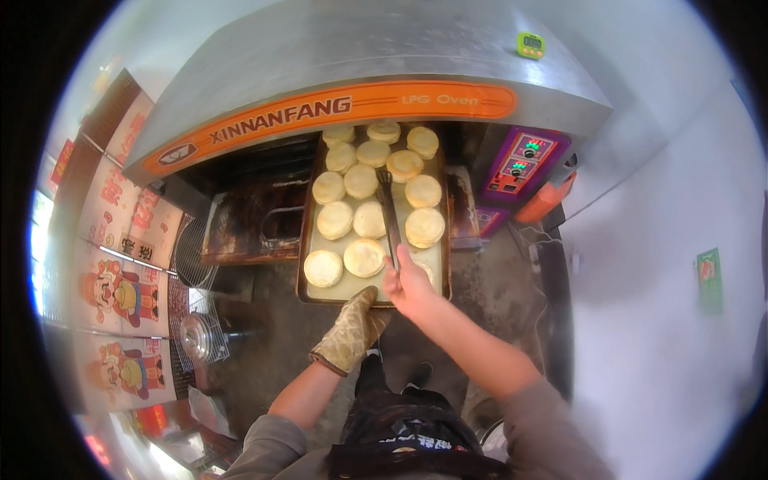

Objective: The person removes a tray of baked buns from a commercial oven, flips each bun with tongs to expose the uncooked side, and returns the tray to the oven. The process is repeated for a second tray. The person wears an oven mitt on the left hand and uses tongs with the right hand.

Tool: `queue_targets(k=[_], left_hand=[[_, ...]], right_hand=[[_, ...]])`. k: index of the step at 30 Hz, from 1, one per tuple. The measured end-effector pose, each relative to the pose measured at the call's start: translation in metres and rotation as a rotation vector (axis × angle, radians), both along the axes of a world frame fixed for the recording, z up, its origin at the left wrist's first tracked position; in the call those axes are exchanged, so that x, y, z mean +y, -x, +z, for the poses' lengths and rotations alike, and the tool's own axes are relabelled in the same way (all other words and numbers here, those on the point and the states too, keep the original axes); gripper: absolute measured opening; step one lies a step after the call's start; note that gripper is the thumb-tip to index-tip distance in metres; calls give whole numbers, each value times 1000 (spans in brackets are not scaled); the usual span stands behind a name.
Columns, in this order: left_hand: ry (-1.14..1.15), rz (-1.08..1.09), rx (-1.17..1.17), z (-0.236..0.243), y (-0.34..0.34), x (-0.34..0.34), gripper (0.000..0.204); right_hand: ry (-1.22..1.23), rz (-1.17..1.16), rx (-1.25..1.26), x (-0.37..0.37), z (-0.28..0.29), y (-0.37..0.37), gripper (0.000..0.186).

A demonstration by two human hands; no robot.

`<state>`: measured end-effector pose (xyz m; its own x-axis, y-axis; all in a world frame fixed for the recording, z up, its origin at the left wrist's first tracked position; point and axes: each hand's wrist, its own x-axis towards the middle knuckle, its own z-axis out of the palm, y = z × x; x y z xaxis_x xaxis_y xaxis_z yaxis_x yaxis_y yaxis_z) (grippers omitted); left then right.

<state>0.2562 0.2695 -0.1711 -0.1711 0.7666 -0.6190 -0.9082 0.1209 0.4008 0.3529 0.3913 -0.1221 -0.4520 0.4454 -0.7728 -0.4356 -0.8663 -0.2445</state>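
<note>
A dark-rimmed baking tray (pixel 302 276) juts out of the oven, loaded with rows of round, pale golden flatbreads (pixel 364 258). My left hand (pixel 352 326), in a quilted tan oven mitt, is closed on the tray's front edge. In my right hand (pixel 412 284) are black tongs (pixel 390 218) with a slotted end, held over the right half of the tray. Their tip lies among the breads near the middle, next to a browner one (pixel 405 166). My right hand partly covers a bread at the front right corner.
The steel oven (pixel 360 48) has an orange front strip and a purple control panel (pixel 522 164). Its browned door (pixel 240 220) hangs open beneath the tray. A green timer (pixel 530 46) sits on top. Wire racks (pixel 196 256) stand left; a white wall (pixel 656 240) rises right.
</note>
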Motion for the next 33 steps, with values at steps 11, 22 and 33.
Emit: queue_targets(k=[11, 22, 33], left_hand=[[84, -235, -184, 4, 37, 53, 43], [98, -240, -35, 17, 38, 79, 43], [69, -331, 317, 14, 46, 87, 36]], right_hand=[[-1100, 213, -1213, -144, -44, -132, 32], [-1415, 249, -1295, -146, -123, -138, 36], [-1323, 125, -1127, -155, -164, -160, 38]])
